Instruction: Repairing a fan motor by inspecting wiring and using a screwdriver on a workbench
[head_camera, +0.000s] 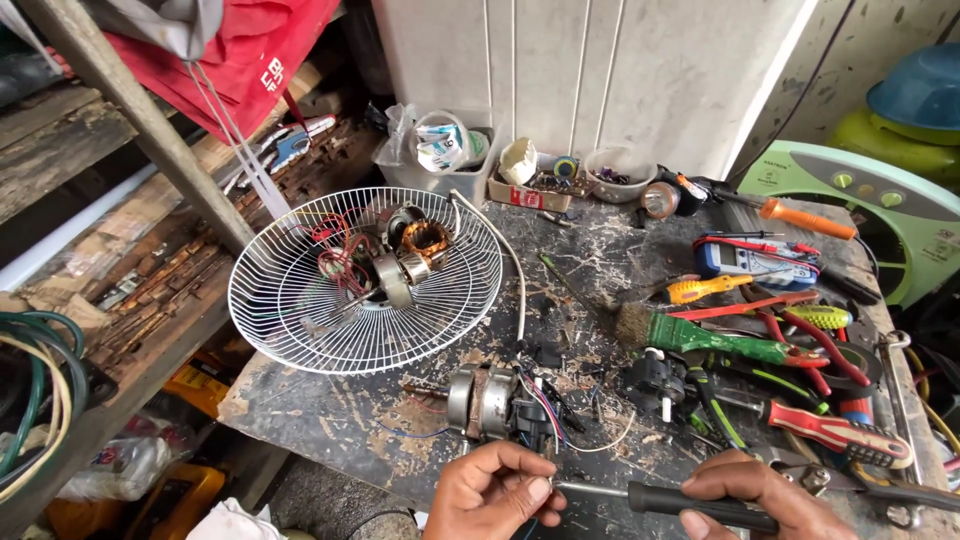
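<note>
Right hand (755, 492) grips screwdriver (668, 497) — left hand (492, 493) pinches its tip.

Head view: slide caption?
Left hand steadies a screwdriver held by right hand, beside fan motor on workbench.

The one head-worn camera looks steeply down, close over a cluttered workbench (600, 250).
</note>
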